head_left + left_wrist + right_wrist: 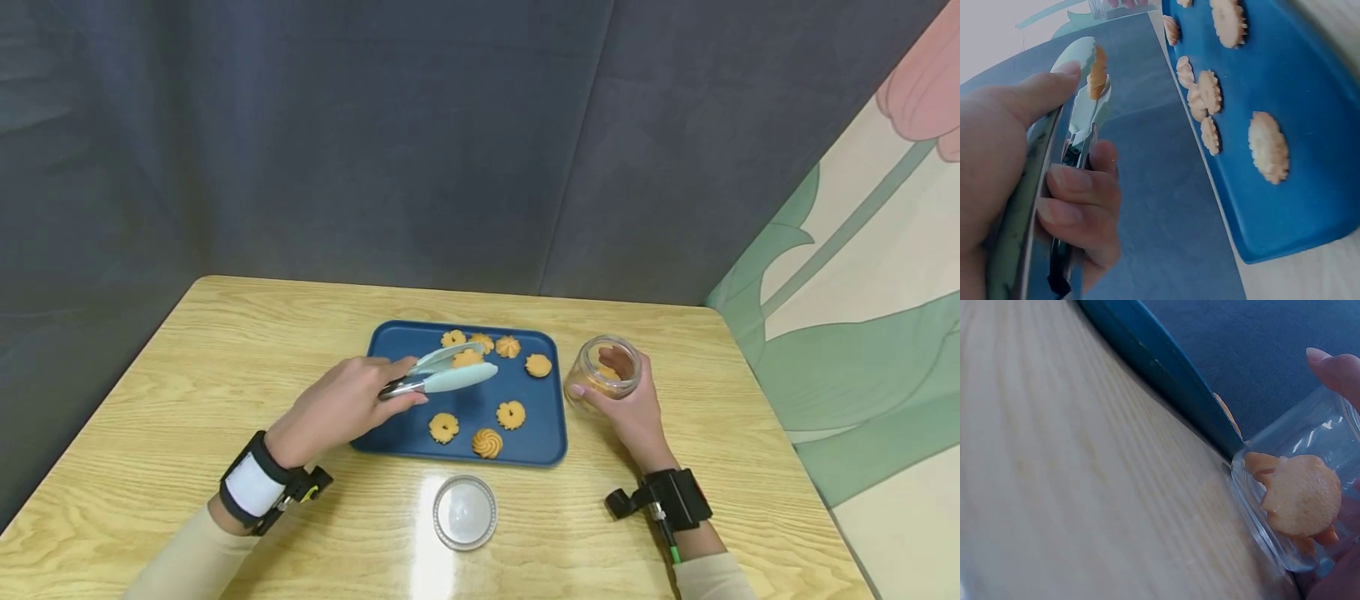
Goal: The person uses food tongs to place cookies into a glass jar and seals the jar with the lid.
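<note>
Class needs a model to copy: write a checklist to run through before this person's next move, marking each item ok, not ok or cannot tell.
1. Tongs held in the left hand: ok.
2. Cookie between the tongs' tips: ok.
3. Jar held by the right hand: ok.
4. Jar mouth uncovered: ok; the clear lid lies on the table.
5. Tips over the jar mouth: not ok; they're over the tray.
6. Cookie pinched firmly enough: cannot tell.

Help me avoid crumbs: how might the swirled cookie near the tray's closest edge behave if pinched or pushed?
The swirled cookie looks baked, so it could crack or crumble under a hard squeeze. Its ridged top probably offers some grip. Lying flat on the blue tray, it seems likelier to slide than roll.
</note>
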The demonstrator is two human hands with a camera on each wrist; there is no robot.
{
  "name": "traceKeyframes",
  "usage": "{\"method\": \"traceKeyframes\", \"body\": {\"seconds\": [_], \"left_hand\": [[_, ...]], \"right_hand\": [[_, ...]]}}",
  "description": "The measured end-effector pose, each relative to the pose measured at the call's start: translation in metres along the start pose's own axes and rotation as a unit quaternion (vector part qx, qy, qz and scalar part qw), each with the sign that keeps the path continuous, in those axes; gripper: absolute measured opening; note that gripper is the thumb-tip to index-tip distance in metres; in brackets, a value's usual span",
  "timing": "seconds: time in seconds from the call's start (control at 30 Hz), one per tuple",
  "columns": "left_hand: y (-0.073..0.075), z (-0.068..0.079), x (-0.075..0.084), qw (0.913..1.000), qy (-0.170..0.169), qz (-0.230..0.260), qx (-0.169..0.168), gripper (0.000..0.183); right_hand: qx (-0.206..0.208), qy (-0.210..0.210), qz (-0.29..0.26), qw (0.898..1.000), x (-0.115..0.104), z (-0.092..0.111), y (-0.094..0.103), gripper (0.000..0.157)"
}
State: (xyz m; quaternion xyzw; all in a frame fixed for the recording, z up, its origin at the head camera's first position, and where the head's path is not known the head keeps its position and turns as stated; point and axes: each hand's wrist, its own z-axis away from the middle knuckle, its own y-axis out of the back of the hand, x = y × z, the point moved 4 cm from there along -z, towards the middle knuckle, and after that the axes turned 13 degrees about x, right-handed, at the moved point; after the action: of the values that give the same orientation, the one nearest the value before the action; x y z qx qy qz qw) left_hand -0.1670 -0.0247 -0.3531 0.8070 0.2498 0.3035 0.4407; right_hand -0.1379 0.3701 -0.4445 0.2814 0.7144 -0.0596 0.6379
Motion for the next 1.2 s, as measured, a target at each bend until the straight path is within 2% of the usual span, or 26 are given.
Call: {"method": "traceKeyframes", "body": {"seconds": [0.3,0.67,0.97,1.2], "left_hand": [[0.003,-0.019,0.009,0.9987,-0.049,-0.015,0.007,0.059],[0.005,-0.04,0.025,0.9979,-0.064,-0.008,-0.003,0.06],[-0.003,-0.059,0.039,0.997,-0.073,0.012,-0.02,0.054],[-0.01,-0.076,0.051,0.9942,-0.105,0.014,-0.016,0.048]], "right_hand": [[0.003,0.001,0.005,1.0,0.001,0.002,-0.001,0.09],[0.002,0.008,-0.001,1.0,0.001,0.002,-0.002,0.089],[0.003,-0.006,-0.01,1.0,0.0,0.004,-0.002,0.09],[0.006,0.003,-0.004,1.0,-0.001,0.002,-0.002,0.089]]}}
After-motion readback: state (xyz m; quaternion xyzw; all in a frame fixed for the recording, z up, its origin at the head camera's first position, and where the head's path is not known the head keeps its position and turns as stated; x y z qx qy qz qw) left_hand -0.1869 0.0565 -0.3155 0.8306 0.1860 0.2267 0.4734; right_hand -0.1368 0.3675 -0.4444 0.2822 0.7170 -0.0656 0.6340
